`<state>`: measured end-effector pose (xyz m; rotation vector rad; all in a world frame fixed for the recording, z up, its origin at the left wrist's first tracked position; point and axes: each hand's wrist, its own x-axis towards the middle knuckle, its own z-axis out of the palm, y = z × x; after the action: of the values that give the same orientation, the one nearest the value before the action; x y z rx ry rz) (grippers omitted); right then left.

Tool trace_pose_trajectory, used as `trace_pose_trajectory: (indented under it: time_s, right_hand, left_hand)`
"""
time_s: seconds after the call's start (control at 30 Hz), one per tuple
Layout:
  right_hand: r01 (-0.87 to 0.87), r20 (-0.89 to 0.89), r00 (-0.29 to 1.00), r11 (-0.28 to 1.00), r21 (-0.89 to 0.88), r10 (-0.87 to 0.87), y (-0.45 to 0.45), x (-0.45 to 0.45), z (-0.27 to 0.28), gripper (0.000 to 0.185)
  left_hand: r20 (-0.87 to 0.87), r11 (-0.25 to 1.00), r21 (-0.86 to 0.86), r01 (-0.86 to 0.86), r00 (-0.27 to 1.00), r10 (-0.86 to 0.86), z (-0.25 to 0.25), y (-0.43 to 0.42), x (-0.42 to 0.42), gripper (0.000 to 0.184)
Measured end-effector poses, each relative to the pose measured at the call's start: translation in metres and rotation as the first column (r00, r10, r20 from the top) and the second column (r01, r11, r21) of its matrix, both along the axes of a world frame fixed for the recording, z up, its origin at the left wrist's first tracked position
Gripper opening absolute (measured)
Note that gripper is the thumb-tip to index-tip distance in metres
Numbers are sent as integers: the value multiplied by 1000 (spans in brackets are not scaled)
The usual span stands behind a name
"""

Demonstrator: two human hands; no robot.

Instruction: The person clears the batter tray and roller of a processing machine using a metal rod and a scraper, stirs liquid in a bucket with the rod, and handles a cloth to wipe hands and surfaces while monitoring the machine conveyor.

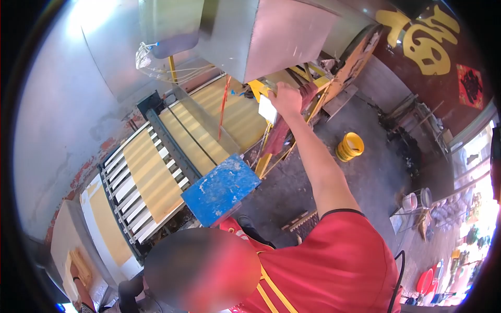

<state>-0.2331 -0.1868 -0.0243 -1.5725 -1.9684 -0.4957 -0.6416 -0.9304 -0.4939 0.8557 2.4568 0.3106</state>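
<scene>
My right hand (287, 99) reaches out over the yellow metal frame (263, 164) of a machine, fingers curled closed. A white flat piece (267, 109) sits right beside the fingers; whether they grip it or the frame is hidden. Dark red cloth (282, 134) hangs over the frame just under my wrist. Nearer to me is a worn blue panel (222, 189). Left of it, a pale yellow sheet (148, 172) lies across the white slats (122, 188) and passes under a dark crossbar (175, 141). I do not see my left hand.
A large metal housing (282, 39) overhangs the machine. On the floor to the right stands a yellow bucket (349, 146), with a slatted piece (301, 223) nearer. At the lower left edge, another person's hand (74, 271) seems to rest by a tan slab (79, 263).
</scene>
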Motion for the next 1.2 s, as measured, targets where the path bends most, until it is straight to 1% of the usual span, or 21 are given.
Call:
trace_pose_trajectory:
  time_s: [0.07, 0.1, 0.17, 0.2, 0.27, 0.3, 0.37, 0.4, 0.47, 0.5, 0.57, 0.6, 0.67, 0.7, 0.77, 0.87, 1.0, 1.07, 1.1, 1.17, 1.2]
  right_hand:
    - [13, 4, 1000, 1000, -7, -13, -1, 1, 0, 37]
    - [12, 6, 1000, 1000, -12, -12, -1, -1, 1, 37]
    - [2, 29, 1000, 1000, 8, -2, 5, -3, -3, 37]
    - [5, 40, 999, 1000, 27, -6, 7, 0, -5, 37]
    - [14, 40, 999, 1000, 8, -14, 3, 1, -3, 38]
    - [16, 31, 999, 1000, -5, -16, 2, 0, 0, 38]
    - [41, 28, 999, 999, -11, -40, 1, 0, 1, 39]
    - [23, 27, 999, 1000, -2, -23, 1, 0, 1, 39]
    - [16, 21, 1000, 1000, 8, -16, 1, 3, 1, 39]
    - [8, 26, 1000, 1000, -11, -7, -1, 3, 3, 41]
    - [4, 25, 1000, 1000, -27, -3, 0, 5, 1, 42]
    - [-23, 12, 1000, 999, -29, 23, 2, 6, -1, 44]
    - [-44, -17, 999, 999, -29, 43, 2, 8, -1, 46]
    - [-71, -26, 997, 997, -43, 70, -2, 10, 2, 47]
    - [-97, -43, 995, 993, -61, 94, -6, 13, 3, 48]
    - [-171, -111, 981, 983, -72, 162, -2, 16, -1, 48]
    - [-250, -127, 964, 959, -132, 233, -8, 25, 7, 50]
    - [-282, -90, 959, 944, -173, 270, -8, 28, 6, 54]
    - [-292, -93, 956, 942, -167, 279, -8, 30, 6, 54]
    - [-293, -27, 955, 934, -206, 294, -7, 33, 5, 58]
    - [-293, -24, 956, 935, -199, 294, -7, 34, 4, 58]
  left_hand:
    - [-63, 999, 31, 26, 998, -24, -5, 4, 3, 19]
    - [-55, 999, 31, 23, 998, -22, -9, 7, 5, 19]
    - [-192, 998, 61, 28, 981, -16, -19, 15, 10, 12]
    - [-184, 998, 60, 29, 983, -17, -14, 20, 15, 12]
    - [-3, 992, 123, 18, 1000, -18, 17, 35, 16, 7]
    - [-5, 992, 124, 31, 1000, -31, 10, 37, 16, 7]
    - [-66, 980, 128, 153, 987, -146, -13, 40, 16, 8]
    - [-72, 978, 130, 166, 985, -158, -16, 46, 16, 8]
    - [28, 986, 47, 159, 987, -161, -17, 58, 19, 10]
    - [23, 985, 48, 168, 985, -169, -10, 65, 23, 10]
    - [142, 990, 28, 136, 980, -139, 10, 82, 33, 11]
    - [133, 989, 30, 142, 980, -145, 12, 87, 39, 11]
    - [236, 994, -2, 110, 966, -107, 11, 97, 46, 10]
    - [225, 993, -7, 116, 968, -112, 12, 103, 51, 10]
    - [197, 972, 85, 221, 952, -234, 14, 114, 63, 12]
    - [139, 979, 109, 174, 972, -188, 44, 139, 100, 13]
    - [135, 966, 185, 179, 969, -205, 34, 135, 130, 17]
    - [134, 978, 105, 181, 972, -195, 38, 132, 150, 18]
    - [128, 979, 109, 173, 974, -186, 39, 130, 157, 18]
    - [149, 977, 2, 213, 966, -211, 37, 122, 170, 20]
    - [148, 977, 9, 214, 966, -213, 15, 121, 168, 20]
